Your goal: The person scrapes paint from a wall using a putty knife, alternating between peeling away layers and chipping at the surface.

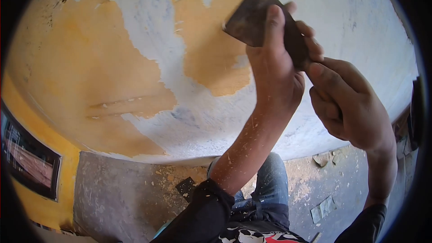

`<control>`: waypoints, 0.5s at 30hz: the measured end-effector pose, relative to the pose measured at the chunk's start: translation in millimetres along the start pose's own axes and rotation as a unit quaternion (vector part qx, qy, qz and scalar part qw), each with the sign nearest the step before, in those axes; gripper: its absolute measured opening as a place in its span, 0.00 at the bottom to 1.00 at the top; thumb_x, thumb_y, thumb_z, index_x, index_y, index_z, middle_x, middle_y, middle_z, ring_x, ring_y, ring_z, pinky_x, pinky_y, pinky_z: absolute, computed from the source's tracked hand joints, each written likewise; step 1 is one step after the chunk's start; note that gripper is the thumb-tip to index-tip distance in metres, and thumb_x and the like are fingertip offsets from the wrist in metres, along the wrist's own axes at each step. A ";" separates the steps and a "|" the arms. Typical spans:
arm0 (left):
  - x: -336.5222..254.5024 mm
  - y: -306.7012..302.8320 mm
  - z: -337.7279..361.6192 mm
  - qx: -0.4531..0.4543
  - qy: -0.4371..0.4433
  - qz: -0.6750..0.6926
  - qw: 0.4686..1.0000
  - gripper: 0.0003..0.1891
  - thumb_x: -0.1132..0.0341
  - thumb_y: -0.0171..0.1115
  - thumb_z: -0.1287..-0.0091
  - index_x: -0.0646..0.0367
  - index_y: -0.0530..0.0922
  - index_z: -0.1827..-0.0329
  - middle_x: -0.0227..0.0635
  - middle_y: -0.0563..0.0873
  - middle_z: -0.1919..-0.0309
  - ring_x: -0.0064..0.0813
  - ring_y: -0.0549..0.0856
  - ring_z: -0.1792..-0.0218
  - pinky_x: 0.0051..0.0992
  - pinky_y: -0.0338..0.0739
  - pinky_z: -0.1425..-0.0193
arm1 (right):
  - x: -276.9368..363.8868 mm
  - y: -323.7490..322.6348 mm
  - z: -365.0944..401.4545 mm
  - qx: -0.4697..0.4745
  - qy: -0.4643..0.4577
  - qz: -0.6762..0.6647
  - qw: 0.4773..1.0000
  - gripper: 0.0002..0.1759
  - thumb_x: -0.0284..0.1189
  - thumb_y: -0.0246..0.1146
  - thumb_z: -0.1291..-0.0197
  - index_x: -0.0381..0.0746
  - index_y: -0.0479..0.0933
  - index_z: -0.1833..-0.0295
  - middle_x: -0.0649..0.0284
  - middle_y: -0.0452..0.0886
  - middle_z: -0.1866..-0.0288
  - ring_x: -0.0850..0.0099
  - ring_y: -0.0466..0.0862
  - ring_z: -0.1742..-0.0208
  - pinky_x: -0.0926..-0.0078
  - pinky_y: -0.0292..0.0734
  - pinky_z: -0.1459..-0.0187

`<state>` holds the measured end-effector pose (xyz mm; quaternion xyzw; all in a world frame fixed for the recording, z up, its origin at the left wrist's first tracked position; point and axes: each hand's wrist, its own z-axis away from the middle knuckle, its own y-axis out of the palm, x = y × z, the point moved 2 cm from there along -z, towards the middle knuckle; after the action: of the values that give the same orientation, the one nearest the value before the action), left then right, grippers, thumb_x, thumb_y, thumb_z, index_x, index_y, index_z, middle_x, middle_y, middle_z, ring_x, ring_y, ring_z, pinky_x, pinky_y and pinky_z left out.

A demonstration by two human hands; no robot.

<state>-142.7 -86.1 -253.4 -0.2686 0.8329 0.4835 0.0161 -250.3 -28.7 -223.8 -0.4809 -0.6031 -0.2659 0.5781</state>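
Note:
A dark, wide-bladed paint scraper [249,17] is held up at the wall [360,27]. My left hand [280,65] grips its blade, thumb lying along the near face and fingers behind it. Lower down, my right hand [353,101] is wrapped around the handle, which is mostly hidden in the fist. The blade's left corner overlaps a patch of orange-yellow paint [207,49] with ragged edges. Around that patch the surface is bare and whitish. Pale flakes speckle my left forearm.
A larger area of yellow paint [85,72] covers the wall to the left. At far left is a dark-framed window [31,162] in a yellow wall. Paint chips litter the grey floor [117,189], with bigger peeled pieces [323,209] at the right.

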 end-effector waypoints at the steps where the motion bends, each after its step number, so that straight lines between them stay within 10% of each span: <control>1: -2.5 0.2 -1.9 0.002 -0.005 -0.004 1.000 0.20 0.54 0.56 0.26 0.66 0.72 0.47 0.36 0.82 0.75 0.26 0.82 0.80 0.23 0.78 0.77 | -6.0 1.8 -6.3 0.015 -0.039 0.029 0.999 0.12 0.34 0.51 0.25 0.36 0.72 0.53 0.76 0.58 0.84 0.88 0.57 0.87 0.86 0.49 0.89; 3: -9.6 0.3 -12.8 0.012 0.005 0.016 1.000 0.20 0.54 0.56 0.26 0.66 0.72 0.47 0.37 0.82 0.75 0.26 0.82 0.80 0.24 0.78 0.77 | -7.1 -4.9 -5.7 0.028 -0.109 0.090 0.990 0.12 0.34 0.51 0.25 0.36 0.72 0.53 0.76 0.58 0.84 0.88 0.57 0.87 0.86 0.49 0.89; 6: -7.4 3.0 -6.7 0.011 0.010 0.041 0.999 0.21 0.53 0.55 0.26 0.67 0.72 0.48 0.37 0.82 0.75 0.26 0.82 0.81 0.25 0.78 0.78 | 7.7 -3.7 -1.3 0.019 0.038 -0.054 0.998 0.12 0.35 0.50 0.25 0.36 0.72 0.54 0.76 0.60 0.83 0.88 0.57 0.88 0.87 0.51 0.89; 15: -7.8 9.7 12.1 0.008 -0.027 -0.032 0.999 0.21 0.55 0.54 0.25 0.63 0.71 0.40 0.34 0.80 0.72 0.28 0.81 0.73 0.30 0.77 0.66 | 5.5 -27.6 25.3 0.006 -0.098 0.112 0.989 0.25 0.39 0.58 0.30 0.30 0.73 0.39 0.65 0.79 0.73 0.86 0.72 0.80 0.86 0.65 0.82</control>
<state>-143.4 -69.1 -249.9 -0.2817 0.8270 0.4833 0.0565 -285.2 -16.0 -216.9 -0.5656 -0.6009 -0.1477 0.5452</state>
